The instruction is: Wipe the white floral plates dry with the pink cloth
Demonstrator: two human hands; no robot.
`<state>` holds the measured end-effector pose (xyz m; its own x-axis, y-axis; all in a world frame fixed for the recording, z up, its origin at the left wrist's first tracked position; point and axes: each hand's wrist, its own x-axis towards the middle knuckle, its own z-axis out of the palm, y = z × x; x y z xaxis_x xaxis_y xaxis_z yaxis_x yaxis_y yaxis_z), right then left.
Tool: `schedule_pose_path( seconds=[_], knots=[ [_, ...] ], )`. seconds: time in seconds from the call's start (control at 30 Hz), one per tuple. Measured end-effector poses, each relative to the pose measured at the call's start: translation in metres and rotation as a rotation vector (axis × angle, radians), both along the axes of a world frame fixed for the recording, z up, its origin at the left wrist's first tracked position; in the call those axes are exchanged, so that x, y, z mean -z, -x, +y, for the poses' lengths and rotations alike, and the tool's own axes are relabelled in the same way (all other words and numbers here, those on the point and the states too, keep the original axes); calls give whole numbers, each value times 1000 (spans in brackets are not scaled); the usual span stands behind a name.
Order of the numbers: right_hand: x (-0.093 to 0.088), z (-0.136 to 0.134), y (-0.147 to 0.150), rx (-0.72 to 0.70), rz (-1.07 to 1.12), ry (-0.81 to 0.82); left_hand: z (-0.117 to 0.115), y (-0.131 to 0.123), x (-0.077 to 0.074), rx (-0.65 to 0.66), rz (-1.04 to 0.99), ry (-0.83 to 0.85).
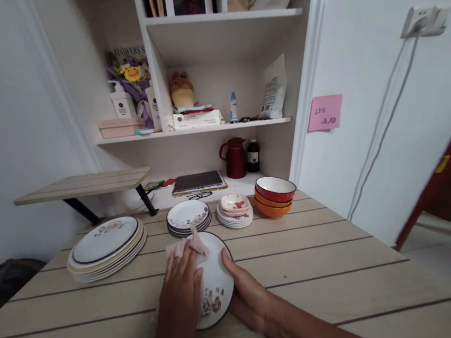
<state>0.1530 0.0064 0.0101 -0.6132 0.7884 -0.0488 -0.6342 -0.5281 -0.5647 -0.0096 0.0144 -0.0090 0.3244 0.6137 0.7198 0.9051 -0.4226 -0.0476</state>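
A white plate [216, 274] with a dark rim and brown flower print is held tilted above the wooden table. My right hand [250, 299] grips its right edge, thumb on the face and fingers behind. On the plate's upper left lies a pale pink cloth [198, 247], under the fingers of my left hand [182, 287], which press it against the surface. Just beyond is a stack of similar small plates [187, 214]. To the left stands a stack of larger plates [107, 240].
Small square dishes [235, 204] rest on a stack of saucers [234, 221]. Red and orange bowls [274, 197] are stacked at the back right. Behind lie a laptop [198, 181] and glasses [200, 195], near a red jug [236, 158]. A raised wooden stand [84, 183] occupies the left back.
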Motion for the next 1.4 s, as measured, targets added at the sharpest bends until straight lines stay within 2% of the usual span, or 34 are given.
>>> schedule_pose_path(
  seconds=[0.13,0.3,0.47,0.57,0.7,0.87,1.0,1.13,1.3,1.4],
  knots=[
    [-3,-3,1,1,-13,-21,-7,-5,-6,90,66,79],
    [-5,1,-2,-18,3,-4,-13,-14,-5,264,177,40],
    [-9,14,-15,108,51,115,-13,-19,-15,367,321,19],
    [-13,23,-26,205,87,154,-9,-15,-19,283,323,-98],
    [-14,27,-34,280,75,142,0,-2,-16,72,278,-214],
    [-9,12,-19,122,26,91,0,5,-9,-88,192,-182],
    [-6,-4,-3,3,-9,60,-6,3,-9,-113,165,-140],
    [-9,-10,2,22,-36,49,-9,-6,-8,-3,183,-97],
    [-11,-3,-2,53,-5,59,-10,-21,-6,296,212,-53],
    [-9,6,-8,136,1,130,-12,-26,-10,353,203,-47]
  ],
)
